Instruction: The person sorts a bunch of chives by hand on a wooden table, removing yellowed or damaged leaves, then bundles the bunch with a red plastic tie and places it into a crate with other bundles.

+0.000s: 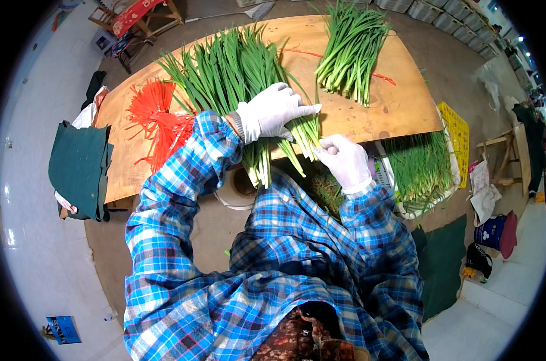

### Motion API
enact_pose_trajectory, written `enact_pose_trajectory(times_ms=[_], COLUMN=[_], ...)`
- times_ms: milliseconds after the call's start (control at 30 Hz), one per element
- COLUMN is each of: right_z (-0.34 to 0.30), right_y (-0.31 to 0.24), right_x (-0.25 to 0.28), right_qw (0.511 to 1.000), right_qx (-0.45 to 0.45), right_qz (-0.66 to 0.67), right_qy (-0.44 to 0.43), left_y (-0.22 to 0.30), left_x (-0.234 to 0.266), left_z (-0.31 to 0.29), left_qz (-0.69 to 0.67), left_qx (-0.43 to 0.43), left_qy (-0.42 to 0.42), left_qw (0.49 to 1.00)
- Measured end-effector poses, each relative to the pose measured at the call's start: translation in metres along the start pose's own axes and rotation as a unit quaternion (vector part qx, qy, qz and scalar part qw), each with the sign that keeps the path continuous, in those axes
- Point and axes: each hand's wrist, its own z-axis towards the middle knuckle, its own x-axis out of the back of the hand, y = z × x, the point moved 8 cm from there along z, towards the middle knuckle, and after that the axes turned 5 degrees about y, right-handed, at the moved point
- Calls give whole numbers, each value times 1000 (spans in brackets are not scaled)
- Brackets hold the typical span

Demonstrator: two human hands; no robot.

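Observation:
A broad spread of garlic chives [225, 66] lies on the wooden table [399, 114], pale stalk ends toward me and over the near edge. Across the stalks rests my left hand [273, 114], in a white glove. Its forefinger stretches right and its thumb is lower, with a small bunch of pale stalks [304, 133] held beneath and between them. My right hand [345, 161], gloved too, is closed at the cut ends of that bunch, fingertips pinching the stalks. Farther right on the table lies a separate bunch of chives [352, 54].
Red plastic ties [158, 117] are heaped at the table's left. Single red strips [384, 78] lie near the far bunch. Below right, a white crate [451, 157] holds more chives beside a yellow crate [455, 135]. Dark green cloth [79, 168] hangs at the left.

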Motion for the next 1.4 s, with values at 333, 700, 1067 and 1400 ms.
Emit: enact_pose_trajectory(times_ms=[333, 700, 1067, 1400], right_z=[-4, 9, 7, -41], right_y=[42, -1, 0, 47], right_x=[23, 9, -12, 72], right_qw=[965, 991, 972, 981], right_qx=[-131, 116, 167, 69], right_qz=[222, -42, -156, -9], right_qy=[55, 55, 57, 180], left_y=[-7, -14, -6, -9], left_x=[10, 6, 0, -1], left_z=[-47, -65, -29, -53], left_qz=[-22, -95, -7, -13], left_qx=[8, 9, 23, 73], left_qy=[183, 242, 74, 151], left_qw=[983, 965, 997, 986])
